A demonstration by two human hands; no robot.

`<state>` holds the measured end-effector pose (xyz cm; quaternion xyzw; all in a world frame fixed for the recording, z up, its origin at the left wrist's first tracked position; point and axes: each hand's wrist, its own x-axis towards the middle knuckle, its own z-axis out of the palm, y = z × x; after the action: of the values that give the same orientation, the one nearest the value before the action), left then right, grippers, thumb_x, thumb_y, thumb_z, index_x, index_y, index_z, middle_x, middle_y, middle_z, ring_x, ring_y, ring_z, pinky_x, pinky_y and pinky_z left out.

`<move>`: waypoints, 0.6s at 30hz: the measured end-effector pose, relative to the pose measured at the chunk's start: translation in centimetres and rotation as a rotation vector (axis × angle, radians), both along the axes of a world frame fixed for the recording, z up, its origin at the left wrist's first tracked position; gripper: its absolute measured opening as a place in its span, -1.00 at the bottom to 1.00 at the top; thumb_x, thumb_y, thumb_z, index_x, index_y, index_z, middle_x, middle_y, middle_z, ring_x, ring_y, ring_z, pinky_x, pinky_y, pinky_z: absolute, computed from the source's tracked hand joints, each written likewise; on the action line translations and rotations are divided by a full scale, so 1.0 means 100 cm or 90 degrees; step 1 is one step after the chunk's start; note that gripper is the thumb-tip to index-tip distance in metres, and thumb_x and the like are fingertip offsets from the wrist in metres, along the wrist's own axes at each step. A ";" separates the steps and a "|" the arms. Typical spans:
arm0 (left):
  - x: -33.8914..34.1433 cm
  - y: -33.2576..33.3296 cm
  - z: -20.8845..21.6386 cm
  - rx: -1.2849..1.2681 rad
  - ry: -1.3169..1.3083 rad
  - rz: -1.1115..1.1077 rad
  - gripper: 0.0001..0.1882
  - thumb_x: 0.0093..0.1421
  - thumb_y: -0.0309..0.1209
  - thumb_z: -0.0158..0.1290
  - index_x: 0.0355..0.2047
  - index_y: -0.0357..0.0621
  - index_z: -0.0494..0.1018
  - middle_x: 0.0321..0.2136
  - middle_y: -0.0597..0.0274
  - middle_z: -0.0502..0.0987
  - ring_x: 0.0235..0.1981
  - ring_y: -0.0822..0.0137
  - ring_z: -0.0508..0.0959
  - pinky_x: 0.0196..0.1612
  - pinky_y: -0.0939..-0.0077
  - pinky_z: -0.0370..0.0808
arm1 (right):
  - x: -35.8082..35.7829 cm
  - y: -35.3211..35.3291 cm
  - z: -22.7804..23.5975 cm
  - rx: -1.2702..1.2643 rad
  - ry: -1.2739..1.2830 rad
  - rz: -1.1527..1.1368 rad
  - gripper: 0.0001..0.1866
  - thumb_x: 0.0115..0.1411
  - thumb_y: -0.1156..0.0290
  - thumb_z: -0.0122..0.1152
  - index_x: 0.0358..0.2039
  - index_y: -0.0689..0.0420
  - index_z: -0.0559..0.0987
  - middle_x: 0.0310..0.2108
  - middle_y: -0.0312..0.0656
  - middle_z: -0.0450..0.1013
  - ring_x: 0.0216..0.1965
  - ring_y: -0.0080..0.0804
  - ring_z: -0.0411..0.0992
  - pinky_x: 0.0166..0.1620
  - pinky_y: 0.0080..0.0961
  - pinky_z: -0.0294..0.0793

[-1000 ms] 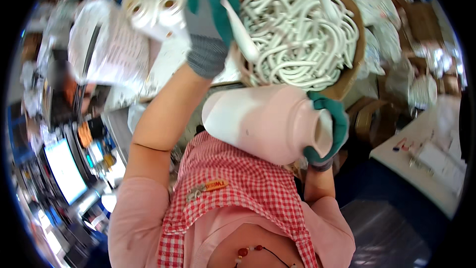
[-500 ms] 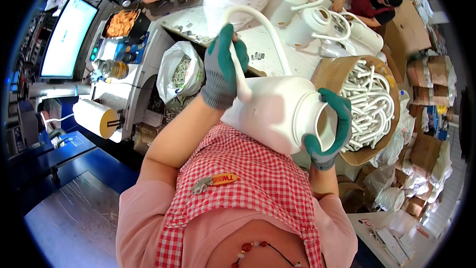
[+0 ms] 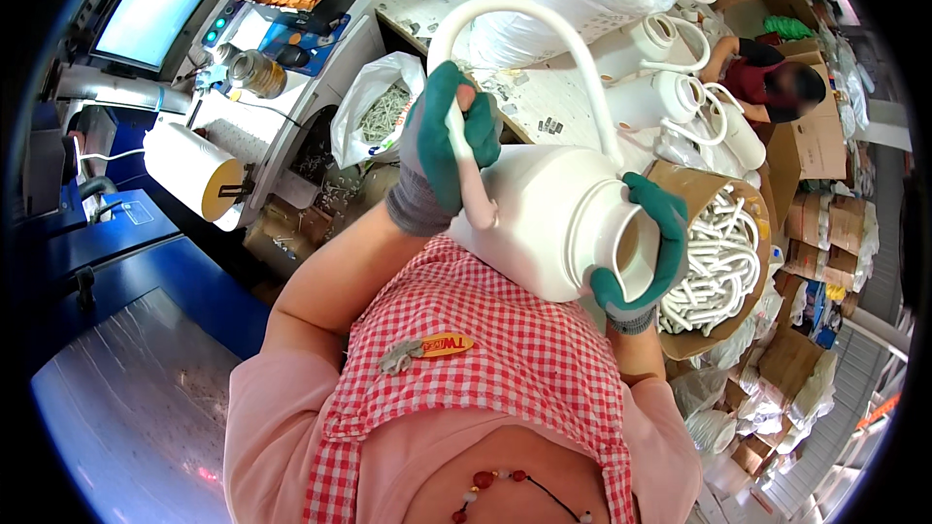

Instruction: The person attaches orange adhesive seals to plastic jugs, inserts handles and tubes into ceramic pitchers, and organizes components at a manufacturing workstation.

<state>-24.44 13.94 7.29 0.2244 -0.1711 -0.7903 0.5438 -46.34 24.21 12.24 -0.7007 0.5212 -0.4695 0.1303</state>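
Note:
A white plastic can (image 3: 534, 218) with a wide round mouth lies tilted across my front, its mouth toward the right. A thick white tubular handle (image 3: 553, 21) arches up from its side. My left hand (image 3: 442, 150), in a grey and green glove, is closed round the near end of that handle, whose tip rests close against the can's side; I cannot tell whether it is joined there. My right hand (image 3: 660, 252), gloved alike, grips the can's neck, fingers over the rim and thumb below the mouth.
A cardboard box (image 3: 665, 175) of curved white tubes (image 3: 718, 267) stands just right. Similar white cans (image 3: 650, 102) stand on the table beyond, near another person (image 3: 777, 82). A bag of small screws (image 3: 383, 112), a white machine (image 3: 189, 170) and a screen (image 3: 170, 0) are left.
The whole view has swung, so the surroundings sit differently in the picture. Both hands keep their hold on the can; the handle arch appears slightly larger and further right.

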 end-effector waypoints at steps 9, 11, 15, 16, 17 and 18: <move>0.001 -0.001 0.027 0.118 0.057 0.063 -0.65 0.35 -0.02 -0.16 -0.44 0.03 0.21 -0.68 0.44 0.17 -0.70 0.50 0.14 -0.60 0.60 0.08 | -0.008 -0.023 0.008 0.004 -0.034 0.046 -0.22 -0.10 -0.09 0.37 0.02 0.19 0.42 -0.10 -0.02 0.43 -0.06 -0.15 0.39 0.05 -0.18 0.36; 0.002 0.005 0.035 0.118 0.055 0.079 -0.65 0.36 -0.03 -0.16 -0.43 0.02 0.21 -0.68 0.43 0.17 -0.69 0.50 0.14 -0.60 0.60 0.09 | -0.007 -0.027 0.009 -0.001 -0.028 0.056 -0.22 -0.11 -0.08 0.38 0.01 0.19 0.42 -0.10 -0.02 0.44 -0.06 -0.15 0.39 0.05 -0.18 0.36; -0.002 0.008 0.033 0.036 -0.071 0.105 -0.64 0.37 -0.04 -0.18 -0.43 -0.02 0.21 -0.69 0.41 0.16 -0.68 0.51 0.16 -0.62 0.61 0.09 | -0.015 -0.031 0.009 -0.004 0.000 0.090 -0.21 -0.15 -0.01 0.40 0.03 0.21 0.41 -0.12 -0.01 0.43 -0.05 -0.14 0.38 0.05 -0.15 0.37; 0.004 0.007 0.025 0.002 0.002 0.100 -0.68 0.38 -0.13 -0.17 -0.32 -0.14 0.26 -0.62 0.31 0.31 -0.63 0.47 0.29 -0.59 0.62 0.26 | -0.012 -0.032 0.011 -0.003 0.000 0.096 -0.21 -0.15 -0.01 0.40 0.03 0.21 0.41 -0.12 -0.01 0.43 -0.05 -0.14 0.38 0.05 -0.15 0.37; 0.003 0.009 0.023 0.003 0.001 0.107 -0.68 0.38 -0.13 -0.17 -0.32 -0.14 0.26 -0.62 0.31 0.31 -0.63 0.47 0.29 -0.59 0.62 0.26 | -0.009 -0.033 0.012 0.008 -0.021 0.112 -0.20 -0.16 0.02 0.40 0.05 0.20 0.39 -0.12 -0.01 0.42 -0.05 -0.11 0.38 0.06 -0.12 0.38; -0.001 0.009 0.031 -0.080 -0.165 0.114 -0.66 0.39 -0.09 -0.20 -0.32 -0.11 0.27 -0.54 0.23 0.37 -0.55 0.42 0.37 -0.49 0.58 0.34 | -0.005 -0.031 0.015 0.019 -0.041 0.122 -0.18 -0.18 0.05 0.40 0.07 0.20 0.37 -0.12 -0.01 0.40 -0.04 -0.08 0.37 0.06 -0.08 0.38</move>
<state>-24.50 14.81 10.38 0.3044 -0.2687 -0.6907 0.5983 -46.88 21.10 13.74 -0.7297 0.4544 -0.4693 0.2020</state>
